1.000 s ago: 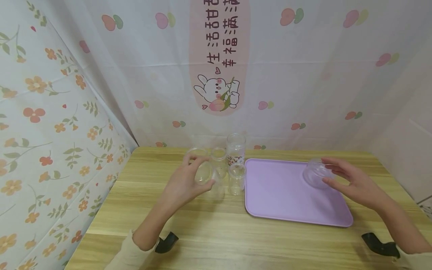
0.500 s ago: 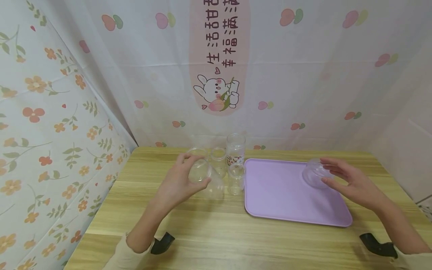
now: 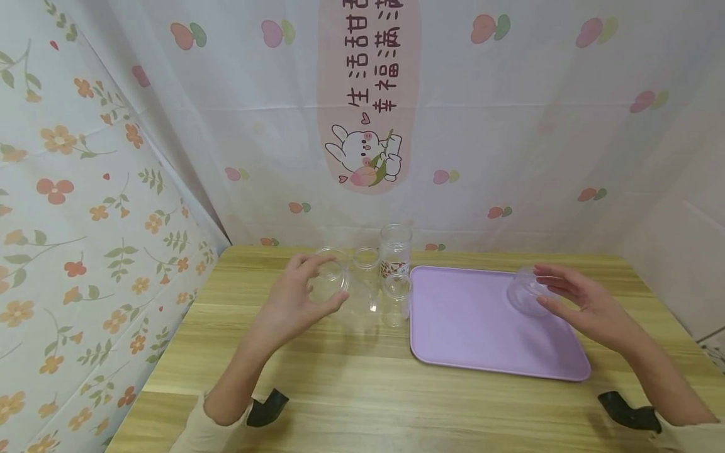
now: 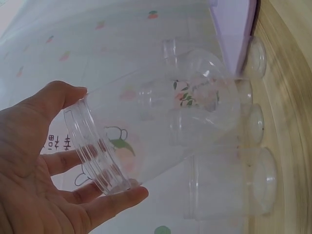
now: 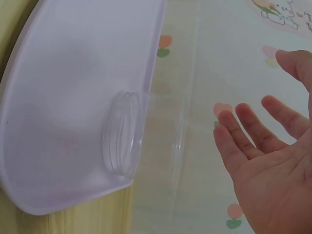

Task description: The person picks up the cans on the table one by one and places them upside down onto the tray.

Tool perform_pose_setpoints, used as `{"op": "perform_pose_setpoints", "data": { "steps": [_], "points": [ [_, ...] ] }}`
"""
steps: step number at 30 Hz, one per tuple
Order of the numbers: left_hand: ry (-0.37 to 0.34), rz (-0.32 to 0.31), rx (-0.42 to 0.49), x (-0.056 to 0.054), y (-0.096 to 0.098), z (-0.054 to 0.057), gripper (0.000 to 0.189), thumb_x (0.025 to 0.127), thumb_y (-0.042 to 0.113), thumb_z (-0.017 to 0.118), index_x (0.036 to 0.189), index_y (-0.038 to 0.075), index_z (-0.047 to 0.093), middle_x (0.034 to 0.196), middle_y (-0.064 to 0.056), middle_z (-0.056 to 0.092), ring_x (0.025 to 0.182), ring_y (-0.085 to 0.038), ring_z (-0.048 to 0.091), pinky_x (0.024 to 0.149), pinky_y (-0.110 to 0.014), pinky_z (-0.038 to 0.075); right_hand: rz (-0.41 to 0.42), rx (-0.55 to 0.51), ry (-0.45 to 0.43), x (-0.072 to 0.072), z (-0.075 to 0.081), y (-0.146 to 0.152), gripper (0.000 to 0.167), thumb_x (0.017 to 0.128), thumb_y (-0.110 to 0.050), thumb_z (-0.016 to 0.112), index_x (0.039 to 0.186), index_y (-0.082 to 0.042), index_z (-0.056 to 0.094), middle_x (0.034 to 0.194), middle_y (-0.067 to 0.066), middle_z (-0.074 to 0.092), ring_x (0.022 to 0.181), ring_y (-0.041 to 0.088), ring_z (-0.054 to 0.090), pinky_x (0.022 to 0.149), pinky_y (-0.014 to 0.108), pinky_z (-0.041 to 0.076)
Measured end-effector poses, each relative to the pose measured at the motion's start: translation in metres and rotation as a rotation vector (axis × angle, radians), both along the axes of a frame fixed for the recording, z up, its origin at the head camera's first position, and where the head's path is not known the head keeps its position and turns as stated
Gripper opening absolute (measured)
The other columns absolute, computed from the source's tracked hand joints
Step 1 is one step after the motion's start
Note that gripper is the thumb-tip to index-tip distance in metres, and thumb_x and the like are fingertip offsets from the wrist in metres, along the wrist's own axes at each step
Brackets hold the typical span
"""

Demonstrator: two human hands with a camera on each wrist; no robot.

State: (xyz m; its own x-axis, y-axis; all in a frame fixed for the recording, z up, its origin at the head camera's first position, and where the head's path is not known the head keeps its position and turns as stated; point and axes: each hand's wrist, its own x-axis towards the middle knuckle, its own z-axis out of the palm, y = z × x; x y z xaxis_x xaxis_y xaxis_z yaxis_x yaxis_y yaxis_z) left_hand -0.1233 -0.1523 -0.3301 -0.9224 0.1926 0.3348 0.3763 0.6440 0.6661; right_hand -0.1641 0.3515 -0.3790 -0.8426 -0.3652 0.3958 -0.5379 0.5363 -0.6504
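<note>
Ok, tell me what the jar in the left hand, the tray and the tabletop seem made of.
Jar in the left hand: glossy, clear plastic or glass; see-through with bright highlights, so either fits. Tray: probably moulded plastic, satin lilac; uniform colour, rounded raised rim. Tabletop: wood or a wood-look laminate; pale, streaky grain with a soft sheen.

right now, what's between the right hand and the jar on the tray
Nothing: the right wrist view shows a bare gap between the right hand and the clear jar.
</note>
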Motion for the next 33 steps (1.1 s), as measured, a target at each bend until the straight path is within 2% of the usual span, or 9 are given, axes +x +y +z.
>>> {"op": "perform_pose_setpoints", "data": {
  "steps": [10,19,26,33],
  "points": [
    [-0.015,0.002,0.159,-0.003,-0.006,-0.003,0.062,0.084,0.021,0.086,0.139,0.012,0.060,0.127,-0.014,0.051,0.115,-0.033,0.058,0.090,-0.048,0.056,0.015,-0.053,-0.017,-0.001,-0.002,-0.001,0.057,0.089,0.015,0.069,0.141,0.004,0.051,0.131,-0.005,0.058,0.119,0.004,0.057,0.095,0.011,0.043],
    [-0.023,0.010,0.285,-0.006,-0.010,-0.006,0.060,0.085,0.019,0.085,0.139,0.014,0.060,0.131,-0.018,0.049,0.119,-0.036,0.057,0.092,-0.049,0.054,0.041,-0.096,-0.026,-0.001,-0.001,-0.005,0.056,0.091,0.016,0.064,0.143,0.007,0.048,0.133,-0.003,0.058,0.119,0.006,0.057,0.094,0.012,0.045],
    [-0.032,0.002,0.351,-0.005,-0.014,-0.005,0.057,0.089,0.023,0.082,0.141,0.015,0.058,0.135,-0.016,0.048,0.123,-0.037,0.055,0.094,-0.050,0.053,0.047,-0.129,-0.039,0.002,0.002,-0.008,0.055,0.092,0.017,0.062,0.144,0.008,0.046,0.134,0.003,0.059,0.118,0.008,0.059,0.090,0.013,0.048],
    [-0.023,0.015,0.391,-0.003,-0.015,-0.003,0.056,0.089,0.024,0.081,0.140,0.019,0.058,0.136,-0.005,0.048,0.122,-0.033,0.057,0.092,-0.044,0.055,0.074,-0.178,-0.048,0.005,0.002,-0.011,0.056,0.093,0.018,0.058,0.146,0.009,0.043,0.138,0.007,0.056,0.122,0.011,0.058,0.090,0.016,0.050]
  ]
}}
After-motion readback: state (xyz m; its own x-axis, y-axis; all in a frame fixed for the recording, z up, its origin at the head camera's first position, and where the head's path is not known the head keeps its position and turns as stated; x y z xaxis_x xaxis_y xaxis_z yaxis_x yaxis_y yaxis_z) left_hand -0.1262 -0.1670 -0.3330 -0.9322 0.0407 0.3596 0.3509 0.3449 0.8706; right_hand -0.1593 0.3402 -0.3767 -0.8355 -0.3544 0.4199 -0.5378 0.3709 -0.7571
